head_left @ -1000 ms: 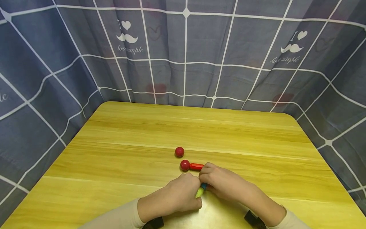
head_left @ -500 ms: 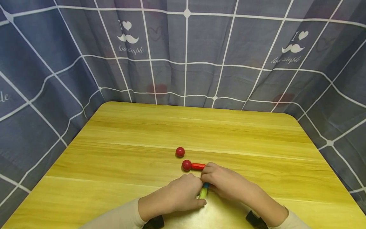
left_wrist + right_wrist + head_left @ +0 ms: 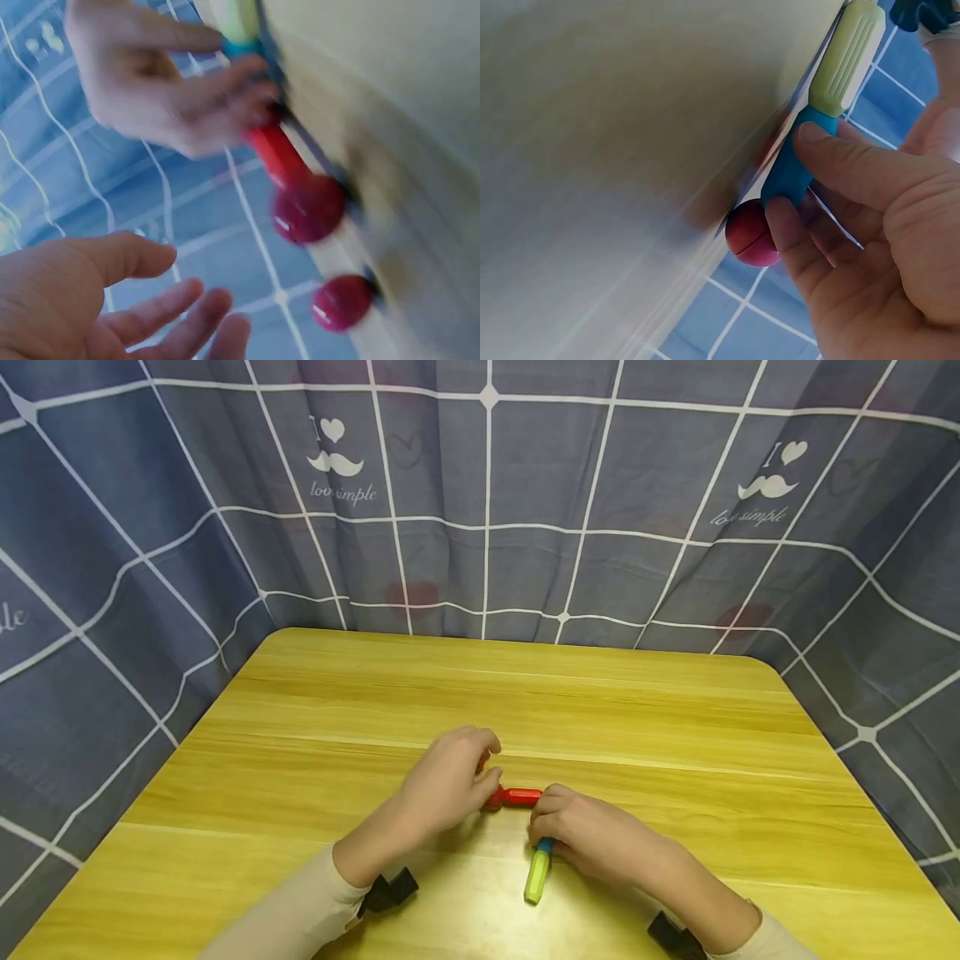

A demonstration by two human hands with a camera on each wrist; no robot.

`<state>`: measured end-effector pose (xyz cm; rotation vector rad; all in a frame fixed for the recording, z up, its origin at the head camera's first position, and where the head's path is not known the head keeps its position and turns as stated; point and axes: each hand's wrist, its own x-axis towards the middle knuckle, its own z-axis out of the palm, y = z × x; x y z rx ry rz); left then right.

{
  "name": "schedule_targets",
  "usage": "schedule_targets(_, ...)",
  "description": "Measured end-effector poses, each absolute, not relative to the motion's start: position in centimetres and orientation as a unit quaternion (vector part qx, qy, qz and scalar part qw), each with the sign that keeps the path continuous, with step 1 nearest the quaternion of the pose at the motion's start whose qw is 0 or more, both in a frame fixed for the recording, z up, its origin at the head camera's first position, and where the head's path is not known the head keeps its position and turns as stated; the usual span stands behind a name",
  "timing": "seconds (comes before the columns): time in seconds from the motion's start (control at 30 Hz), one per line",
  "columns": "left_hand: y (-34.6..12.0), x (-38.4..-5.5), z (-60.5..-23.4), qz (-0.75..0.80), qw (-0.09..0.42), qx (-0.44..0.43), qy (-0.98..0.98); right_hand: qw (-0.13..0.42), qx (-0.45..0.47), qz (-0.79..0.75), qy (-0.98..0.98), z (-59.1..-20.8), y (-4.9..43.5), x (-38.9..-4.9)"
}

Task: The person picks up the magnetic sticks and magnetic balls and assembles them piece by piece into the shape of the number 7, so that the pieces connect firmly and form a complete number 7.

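My right hand [image 3: 588, 831] pinches a blue rod [image 3: 789, 169] between thumb and fingers, low over the table. A ridged yellow-green rod [image 3: 537, 877] joins the blue one end to end and points toward the front edge. Beyond the right fingertips a red rod [image 3: 522, 797] lies with a red ball [image 3: 307, 208] at its left end; its other end is hidden behind the fingers. My left hand [image 3: 442, 781] hovers at the two red balls, fingers loosely spread. The separate second red ball [image 3: 341, 301] is mostly covered in the head view; the left wrist view shows a gap between fingers and balls.
The wood-grain table [image 3: 360, 693] has rounded far corners. A blue-grey curtain [image 3: 525, 485] with white grid lines stands around its back and sides. Dark wrist straps [image 3: 390, 892] sit below both hands.
My left hand has let go of the yellow-green rod and moved forward and left to the red balls. The yellow-green rod now shows fully. My right hand has barely moved.
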<state>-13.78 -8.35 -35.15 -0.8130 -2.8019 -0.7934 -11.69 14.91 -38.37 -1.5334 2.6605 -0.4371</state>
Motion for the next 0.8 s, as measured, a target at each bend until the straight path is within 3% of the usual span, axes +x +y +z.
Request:
schedule_targets(0.13, -9.4, -15.7, -36.3, -0.242, 0.069, -0.242, -0.937, 0.025, -0.490, -0.135, 0.861, -38.3, 14.9, -11.7)
schedule_targets(0.37, -10.3, -17.2, -37.6, -0.225, -0.015, -0.266, -0.937, 0.023, -0.487, -0.135, 0.863, -38.4, 14.9, -11.7)
schedule_targets(0.8, -10.3, -16.6, -37.0, -0.210, -0.094, -0.248, -0.941, 0.011, -0.519, -0.120, 0.846, -38.5, 14.6, -11.5)
